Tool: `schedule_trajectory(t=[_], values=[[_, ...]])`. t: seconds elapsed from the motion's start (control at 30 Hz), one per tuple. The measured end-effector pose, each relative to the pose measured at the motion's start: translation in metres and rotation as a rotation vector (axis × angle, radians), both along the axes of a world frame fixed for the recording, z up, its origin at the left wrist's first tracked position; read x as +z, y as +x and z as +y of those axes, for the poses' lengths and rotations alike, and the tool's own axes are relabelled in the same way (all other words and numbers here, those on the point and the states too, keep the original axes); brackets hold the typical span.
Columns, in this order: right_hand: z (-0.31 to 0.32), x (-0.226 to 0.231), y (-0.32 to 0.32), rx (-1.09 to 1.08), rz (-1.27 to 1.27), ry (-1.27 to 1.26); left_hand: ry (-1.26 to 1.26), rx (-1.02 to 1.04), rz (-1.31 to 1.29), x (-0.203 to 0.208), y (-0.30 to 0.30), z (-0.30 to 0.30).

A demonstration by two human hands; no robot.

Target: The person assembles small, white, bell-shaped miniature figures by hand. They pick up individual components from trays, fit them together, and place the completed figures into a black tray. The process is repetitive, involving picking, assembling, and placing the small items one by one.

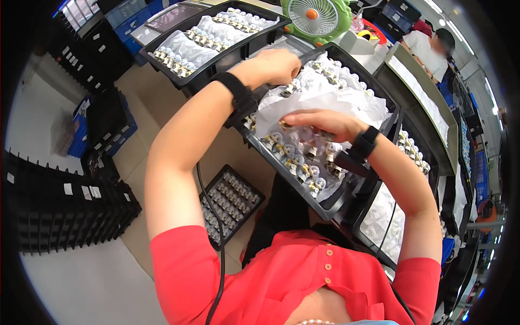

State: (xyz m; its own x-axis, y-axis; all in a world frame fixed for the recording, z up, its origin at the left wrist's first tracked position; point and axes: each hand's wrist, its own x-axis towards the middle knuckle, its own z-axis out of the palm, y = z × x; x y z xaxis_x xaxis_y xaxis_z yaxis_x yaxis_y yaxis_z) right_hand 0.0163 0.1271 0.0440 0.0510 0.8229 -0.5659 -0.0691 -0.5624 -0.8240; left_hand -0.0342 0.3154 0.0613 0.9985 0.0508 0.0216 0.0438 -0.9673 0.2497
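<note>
My left hand (pixel 277 66) reaches to the far side of a black tray (pixel 303 196), its fingers curled down and closed over the white lining. What they grip is hidden, but a small white-and-brass part (pixel 290 89) lies right beneath the fingertips. Nearer to me, my right hand (pixel 325 122) hovers palm down over the same tray, fingers stretched out along the edge of a white liner sheet (pixel 330 102). Small clear-and-brass fittings (pixel 295 161) stand in rows below it, a few partly covered by the palm. Both wrists wear black bands.
Another black tray (pixel 187 81) of lined fittings stands at the far left, near a green fan (pixel 315 16). A filled tray (pixel 230 206) is on the floor. Black crates (pixel 76 203) are stacked at left. A grey bin (pixel 420 89) stands right; a co-worker (pixel 428 51) is beyond. A cable (pixel 219 238) hangs by my left arm.
</note>
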Motion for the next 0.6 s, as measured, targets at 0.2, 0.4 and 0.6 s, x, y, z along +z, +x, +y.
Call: schedule_trajectory(t=[0.2, 0.4, 0.6], values=[[0.006, -0.006, 0.021, 0.018, -0.185, -0.043, 0.071, 0.019, 0.242, 0.009, -0.046, -0.017], [0.006, -0.019, 0.034, -0.040, -0.186, 0.033, 0.096, -0.048, 0.242, -0.008, -0.061, -0.024], [0.004, -0.020, 0.036, -0.083, -0.176, 0.062, 0.141, -0.030, -0.005, -0.039, -0.028, -0.012]])
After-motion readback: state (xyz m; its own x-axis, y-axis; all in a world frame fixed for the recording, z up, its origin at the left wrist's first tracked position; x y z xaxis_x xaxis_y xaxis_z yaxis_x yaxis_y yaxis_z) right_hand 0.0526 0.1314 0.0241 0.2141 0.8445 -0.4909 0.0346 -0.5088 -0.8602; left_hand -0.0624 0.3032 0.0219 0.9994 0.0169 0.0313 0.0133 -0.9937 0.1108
